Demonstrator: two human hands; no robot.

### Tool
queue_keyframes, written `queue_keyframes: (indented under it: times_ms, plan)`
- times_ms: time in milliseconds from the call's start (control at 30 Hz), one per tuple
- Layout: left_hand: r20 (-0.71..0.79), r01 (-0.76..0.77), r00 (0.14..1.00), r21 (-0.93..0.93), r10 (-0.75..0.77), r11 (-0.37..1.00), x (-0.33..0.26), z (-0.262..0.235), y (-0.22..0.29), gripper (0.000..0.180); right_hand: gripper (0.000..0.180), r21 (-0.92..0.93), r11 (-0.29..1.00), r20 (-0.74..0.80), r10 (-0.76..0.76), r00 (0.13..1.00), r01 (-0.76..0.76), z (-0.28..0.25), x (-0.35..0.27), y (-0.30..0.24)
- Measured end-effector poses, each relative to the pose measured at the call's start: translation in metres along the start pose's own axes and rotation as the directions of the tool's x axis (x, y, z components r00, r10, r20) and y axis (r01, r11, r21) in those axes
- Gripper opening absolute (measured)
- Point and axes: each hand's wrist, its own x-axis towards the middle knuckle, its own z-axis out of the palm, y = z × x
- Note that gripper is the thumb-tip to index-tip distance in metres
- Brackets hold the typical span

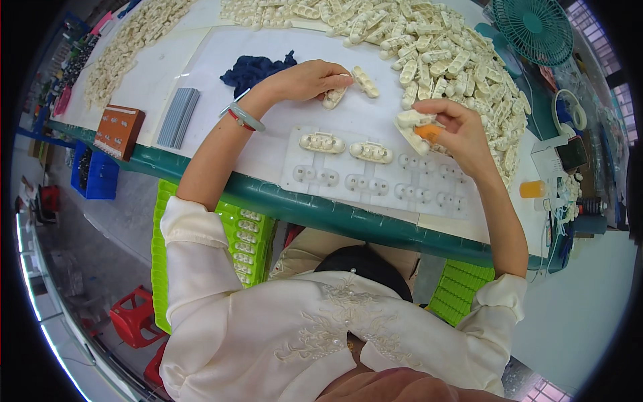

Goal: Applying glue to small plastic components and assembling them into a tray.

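Note:
My left hand (309, 82) reaches over the white table, its fingers closed on a small cream plastic part (333, 100). Just right of it another cream part (365, 82) lies hollow side up. My right hand (462, 130) pinches a cream plastic part (410, 124) in front of the heap. Something orange (429, 132) shows at those fingertips; whether it is a finger cover or a tool I cannot make out. Between my arms and the table edge lies a translucent fixture plate (341, 167) with oval seats. Two cream parts (321, 142) sit in its back row, at the left.
A large heap of cream parts (462, 60) covers the back right. A dark blue cloth (254, 70), grey strips (179, 117) and a brown block (119, 132) lie to the left. A green fan (532, 30) stands back right. Green trays (251, 234) are below the padded edge.

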Motion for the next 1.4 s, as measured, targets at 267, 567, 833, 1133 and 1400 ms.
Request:
queue_keyframes:
  times_ms: [267,567,833,1133,1400]
  plan:
    - [-0.335,0.025,0.920,0.565,0.202,0.825,-0.024,0.027,0.019,0.054,0.032,-0.275,0.822,0.435,-0.357,0.827,0.499,0.051,-0.025,-0.015]
    - [-0.313,-0.250,0.878,0.345,0.362,0.905,-0.063,0.007,0.021,0.026,0.028,-0.438,0.816,0.064,-0.391,0.918,0.378,0.005,-0.047,-0.008]
    - [-0.180,-0.353,0.864,0.452,0.471,0.820,-0.141,0.056,0.050,0.027,0.024,-0.390,0.905,-0.031,0.171,0.985,-0.169,0.005,-0.057,0.003]
    - [-0.241,-0.349,0.817,0.515,0.524,0.783,-0.139,0.058,0.042,0.029,0.020,-0.713,0.701,-0.126,-0.131,0.983,0.002,0.011,-0.063,0.006]
    - [-0.271,-0.323,0.785,0.590,0.557,0.740,-0.072,-0.001,0.050,0.034,0.021,-0.879,0.442,-0.003,-0.383,0.924,0.181,0.005,-0.027,-0.011]
